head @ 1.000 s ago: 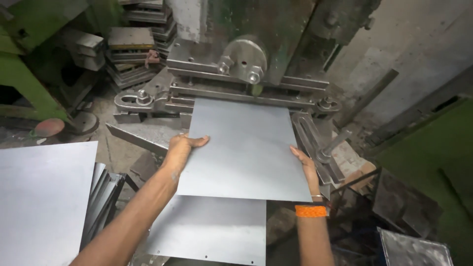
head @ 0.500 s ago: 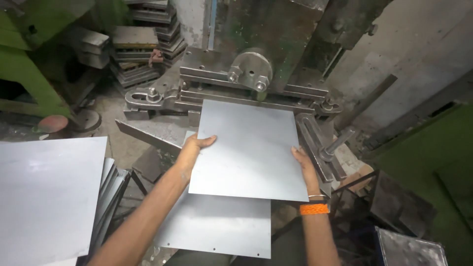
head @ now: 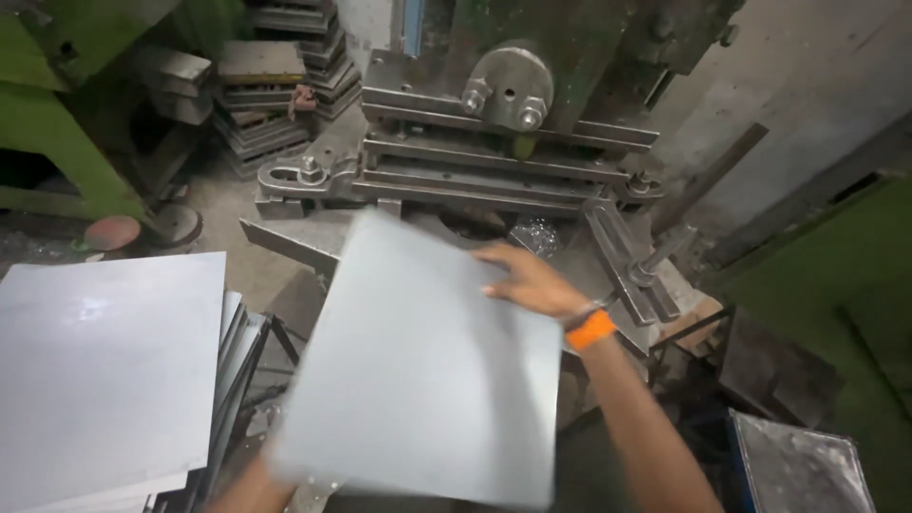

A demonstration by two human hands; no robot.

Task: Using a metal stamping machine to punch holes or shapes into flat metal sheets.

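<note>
A square grey metal sheet point(head: 418, 380) is tilted and blurred in front of the press point(head: 503, 123), clear of the die bed. My right hand point(head: 527, 280), with an orange band at the wrist, grips the sheet's far right edge, fingers spread over the top face. Only the forearm of my left arm point(head: 249, 489) shows at the bottom. That hand is hidden under the sheet's near left corner, so its grip cannot be made out.
A stack of similar sheets point(head: 104, 370) lies at the left on a rack. Stacked steel dies point(head: 266, 85) and a green machine frame point(head: 57, 114) stand at the back left. A dusty metal box point(head: 798, 465) sits at the bottom right.
The sheet has come back out of the press toward me and swung left and down. My right hand moved to its far edge, and my left hand slipped out of sight beneath it.
</note>
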